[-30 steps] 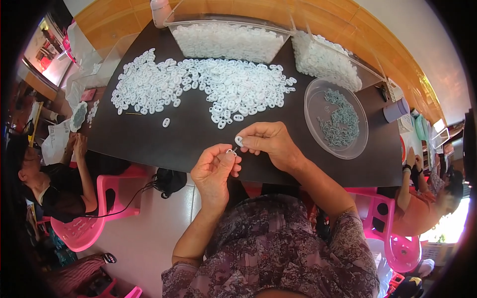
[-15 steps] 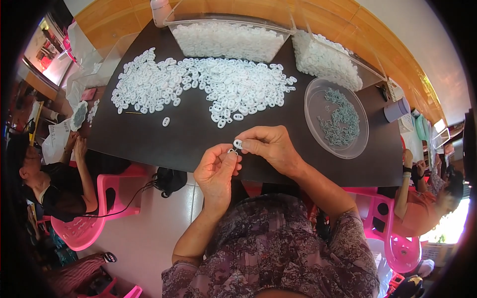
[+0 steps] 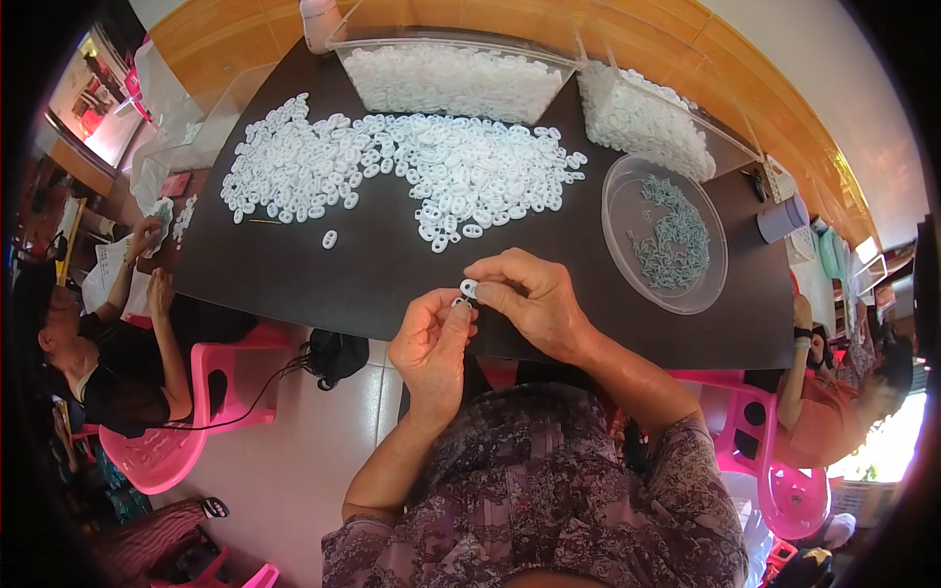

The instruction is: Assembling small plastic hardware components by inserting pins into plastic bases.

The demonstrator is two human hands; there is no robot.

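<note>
Just in front of the table's near edge, my left hand (image 3: 434, 338) and my right hand (image 3: 534, 299) meet fingertip to fingertip. Between my right thumb and forefinger is a white oval two-hole piece (image 3: 469, 288). My left thumb and fingers pinch another small white piece (image 3: 459, 302), mostly covered by the fingertips. The two pieces are close together; whether they are joined I cannot tell. Beyond my hands, a wide heap of white oval two-hole pieces (image 3: 490, 171) spreads over the dark table (image 3: 294, 284). One loose oval piece (image 3: 329, 238) lies apart on the left.
At right is a round clear tray (image 3: 619, 257) holding small grey-green pieces (image 3: 674, 240). Clear bins (image 3: 461, 41) of white pieces line the back. A lilac cup (image 3: 781, 218) stands far right, a pale bottle (image 3: 319, 24) far left. Other people sit on both sides on pink chairs.
My left hand has shifted slightly right, with both pinches kept. At the left, a co-worker's hand has moved to the small pile in front of them.
</note>
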